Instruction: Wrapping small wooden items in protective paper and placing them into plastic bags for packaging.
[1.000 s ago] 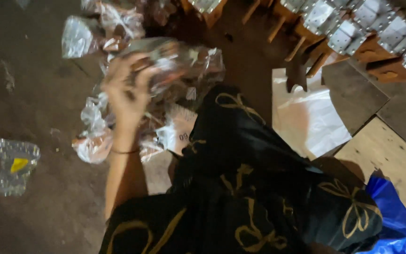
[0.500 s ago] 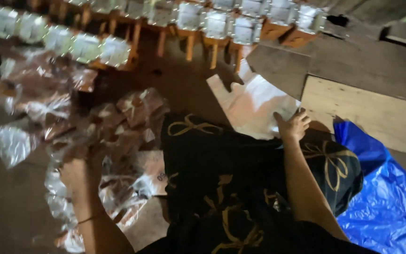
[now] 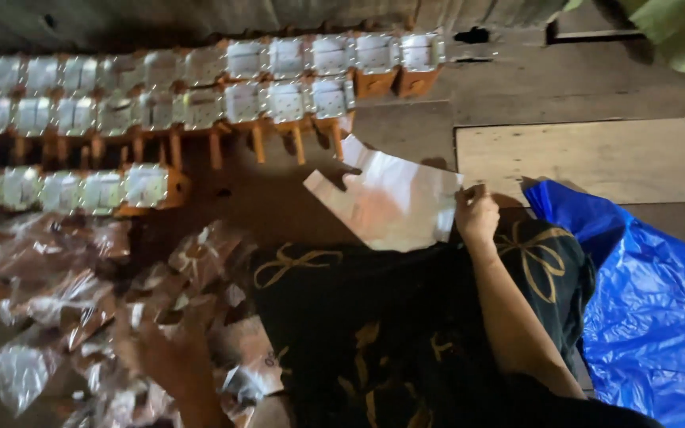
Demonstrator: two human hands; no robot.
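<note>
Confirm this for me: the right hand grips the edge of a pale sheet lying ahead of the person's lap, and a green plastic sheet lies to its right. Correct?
Not quite. In the head view the right hand does grip the pale sheet, but the plastic sheet to its right is blue, not green.

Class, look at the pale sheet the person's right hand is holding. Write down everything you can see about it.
The pale, glossy sheet looks like thin plastic or foil, roughly rectangular with an irregular, notched upper edge. It lies nearly flat, slightly tilted, over the dark wooden floor, its lower edge meeting the black gold-patterned cloth. The right hand grips its right edge. Light reflects off it; a faint pinkish tint shows.
</note>
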